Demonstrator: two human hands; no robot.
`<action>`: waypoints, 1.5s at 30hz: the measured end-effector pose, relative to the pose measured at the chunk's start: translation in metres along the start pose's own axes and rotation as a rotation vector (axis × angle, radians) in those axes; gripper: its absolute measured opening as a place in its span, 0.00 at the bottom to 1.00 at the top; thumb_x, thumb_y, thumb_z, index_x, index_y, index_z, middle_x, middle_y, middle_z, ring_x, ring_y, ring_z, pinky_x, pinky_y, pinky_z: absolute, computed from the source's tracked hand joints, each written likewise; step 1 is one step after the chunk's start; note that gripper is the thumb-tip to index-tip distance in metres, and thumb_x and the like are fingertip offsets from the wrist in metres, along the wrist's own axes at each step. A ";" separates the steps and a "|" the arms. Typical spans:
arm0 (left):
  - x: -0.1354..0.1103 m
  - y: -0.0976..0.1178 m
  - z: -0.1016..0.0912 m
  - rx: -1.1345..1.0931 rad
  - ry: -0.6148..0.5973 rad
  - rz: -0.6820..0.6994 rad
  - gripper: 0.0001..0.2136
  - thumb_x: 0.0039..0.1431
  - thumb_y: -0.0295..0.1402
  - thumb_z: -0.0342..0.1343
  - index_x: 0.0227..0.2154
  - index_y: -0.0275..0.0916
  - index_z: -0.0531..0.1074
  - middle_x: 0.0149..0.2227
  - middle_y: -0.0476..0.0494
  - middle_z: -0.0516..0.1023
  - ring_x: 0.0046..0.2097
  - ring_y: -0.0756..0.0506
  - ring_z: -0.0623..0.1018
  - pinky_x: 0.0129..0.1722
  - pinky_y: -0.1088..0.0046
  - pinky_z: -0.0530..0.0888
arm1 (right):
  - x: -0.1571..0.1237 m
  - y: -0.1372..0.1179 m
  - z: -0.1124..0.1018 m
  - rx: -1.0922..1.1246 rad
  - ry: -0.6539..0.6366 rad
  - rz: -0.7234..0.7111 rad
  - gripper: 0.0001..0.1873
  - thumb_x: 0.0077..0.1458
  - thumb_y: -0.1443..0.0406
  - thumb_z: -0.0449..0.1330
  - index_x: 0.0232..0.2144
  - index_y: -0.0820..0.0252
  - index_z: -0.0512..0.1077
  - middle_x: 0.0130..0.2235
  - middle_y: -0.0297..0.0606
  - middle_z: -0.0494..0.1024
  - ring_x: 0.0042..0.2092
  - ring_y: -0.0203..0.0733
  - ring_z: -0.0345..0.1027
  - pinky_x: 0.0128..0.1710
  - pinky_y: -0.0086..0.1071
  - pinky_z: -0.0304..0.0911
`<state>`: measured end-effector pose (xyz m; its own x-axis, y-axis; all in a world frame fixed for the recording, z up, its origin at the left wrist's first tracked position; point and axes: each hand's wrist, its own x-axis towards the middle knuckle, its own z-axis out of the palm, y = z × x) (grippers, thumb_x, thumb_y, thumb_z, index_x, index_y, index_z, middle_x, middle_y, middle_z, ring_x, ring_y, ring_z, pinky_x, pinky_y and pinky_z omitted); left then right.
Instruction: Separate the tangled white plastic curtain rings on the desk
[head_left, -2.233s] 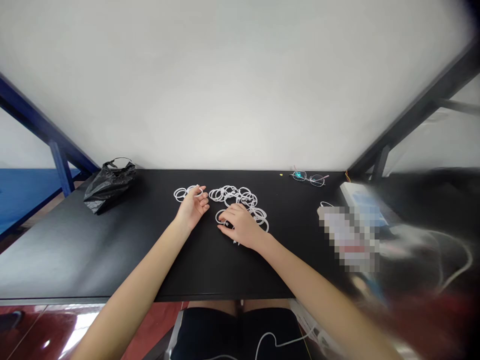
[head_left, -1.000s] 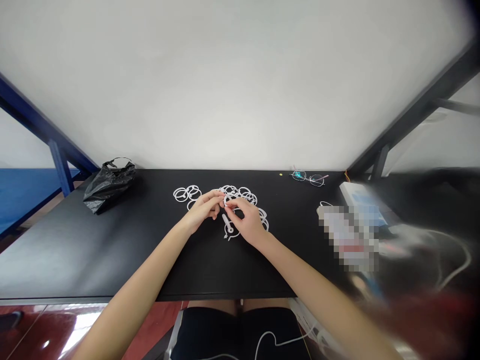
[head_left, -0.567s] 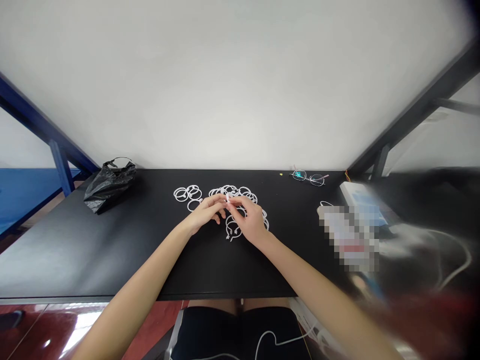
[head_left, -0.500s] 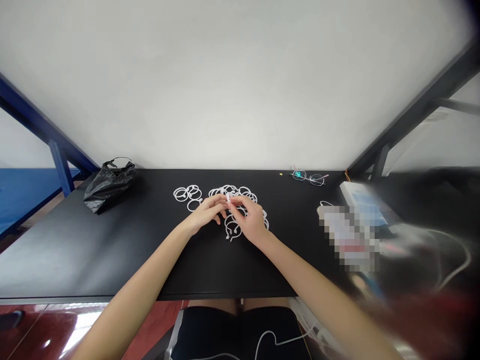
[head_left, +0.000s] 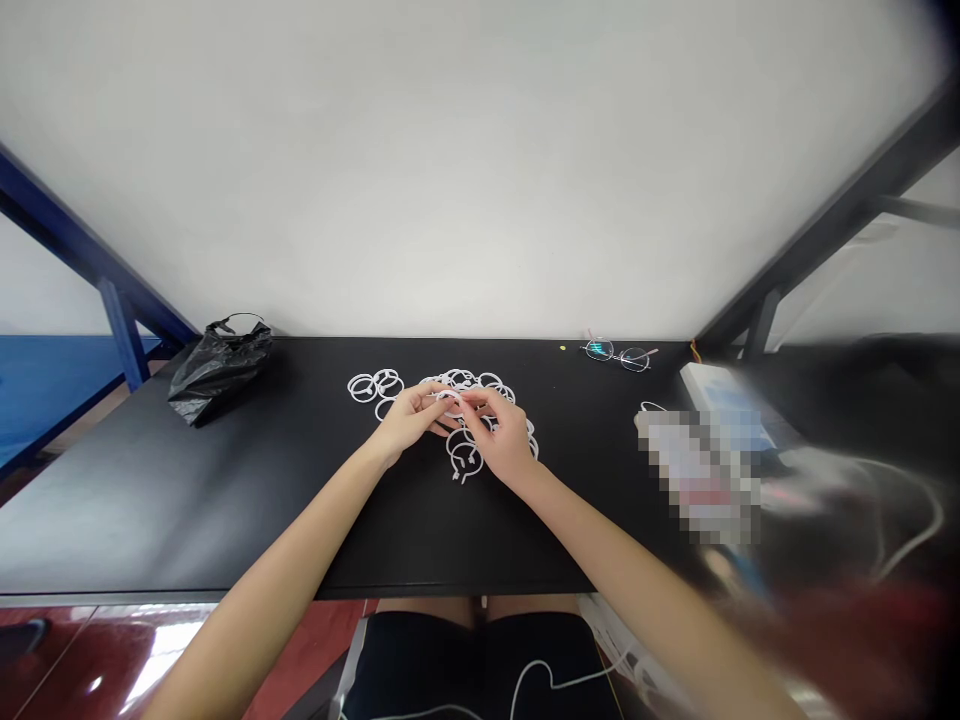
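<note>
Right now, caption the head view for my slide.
Left hand and right hand hold a white ring near similar rings on a black table.

A white ring (head_left: 450, 392) is held in the joint grip of two bare hands, the left hand (head_left: 407, 418) being placed at its 8 o'clock and the right hand (head_left: 505, 440) at its 4 o'clock. Other white rings (head_left: 375, 384) are spread over the black table (head_left: 480, 545) at 12, 6 and 9 o'clock. Farther out, a black plastic bag (head_left: 221, 372) is seen at 9 o'clock, and eyeglasses (head_left: 616, 356) between 2 and 3.
</note>
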<state>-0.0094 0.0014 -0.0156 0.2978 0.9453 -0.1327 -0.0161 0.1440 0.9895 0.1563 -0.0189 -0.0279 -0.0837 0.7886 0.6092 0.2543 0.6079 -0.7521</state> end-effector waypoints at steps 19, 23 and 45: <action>0.003 0.002 -0.006 -0.309 0.100 -0.067 0.12 0.54 0.39 0.63 0.35 0.35 0.73 0.31 0.45 0.79 0.32 0.48 0.81 0.28 0.78 0.77 | -0.003 0.005 0.002 -0.089 0.074 -0.032 0.04 0.58 0.64 0.60 0.37 0.56 0.75 0.36 0.38 0.81 0.34 0.39 0.76 0.32 0.33 0.73; 0.000 0.005 -0.003 -0.206 0.066 -0.028 0.17 0.54 0.42 0.63 0.43 0.38 0.74 0.32 0.47 0.78 0.33 0.49 0.80 0.29 0.78 0.77 | -0.001 0.000 0.001 -0.056 0.100 0.006 0.05 0.58 0.63 0.61 0.33 0.57 0.76 0.33 0.37 0.82 0.32 0.39 0.76 0.32 0.33 0.73; -0.004 0.003 0.004 -0.057 -0.099 0.099 0.18 0.57 0.47 0.58 0.40 0.38 0.70 0.24 0.53 0.64 0.27 0.51 0.68 0.26 0.74 0.76 | 0.007 0.001 -0.002 0.368 0.008 0.283 0.12 0.55 0.56 0.63 0.35 0.57 0.80 0.35 0.38 0.83 0.32 0.41 0.78 0.32 0.35 0.77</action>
<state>-0.0065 -0.0029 -0.0115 0.3846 0.9228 -0.0251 -0.1039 0.0702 0.9921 0.1576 -0.0135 -0.0239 -0.0524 0.9285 0.3676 -0.0931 0.3619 -0.9275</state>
